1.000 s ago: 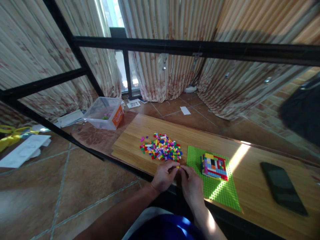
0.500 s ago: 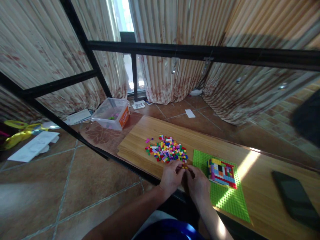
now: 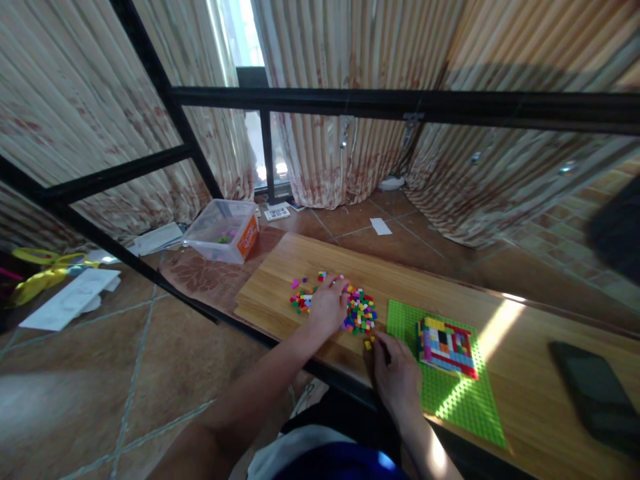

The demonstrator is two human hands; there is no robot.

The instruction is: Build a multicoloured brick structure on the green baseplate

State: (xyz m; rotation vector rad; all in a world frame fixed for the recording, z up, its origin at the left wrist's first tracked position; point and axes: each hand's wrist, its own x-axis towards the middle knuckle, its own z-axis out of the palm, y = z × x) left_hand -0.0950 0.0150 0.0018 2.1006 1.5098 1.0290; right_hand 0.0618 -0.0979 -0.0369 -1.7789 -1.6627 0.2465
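My left hand (image 3: pixel 327 307) reaches over a pile of small multicoloured toy bricks (image 3: pixel 361 310), its fingers stretched down among them; whether a brick is between the fingertips is hidden. At the near side of the pile, my right hand (image 3: pixel 399 370) is closed, thumb and finger at a few small yellow bricks (image 3: pixel 369 343) close to the table's front edge. To the right of that hand, a block built of coloured bricks (image 3: pixel 447 348) stands on a green studded baseplate (image 3: pixel 470 413).
A dark phone-like slab (image 3: pixel 595 393) lies on the wooden table (image 3: pixel 530 373) at the right. Beyond the table's left end stands a clear plastic box (image 3: pixel 215 247) with some pieces inside. Black metal bars (image 3: pixel 300 98) cross in front of the curtains.
My left hand has left the yellow bricks beside my right hand and moved up and left onto the brick pile. My right hand stays with the yellow bricks.
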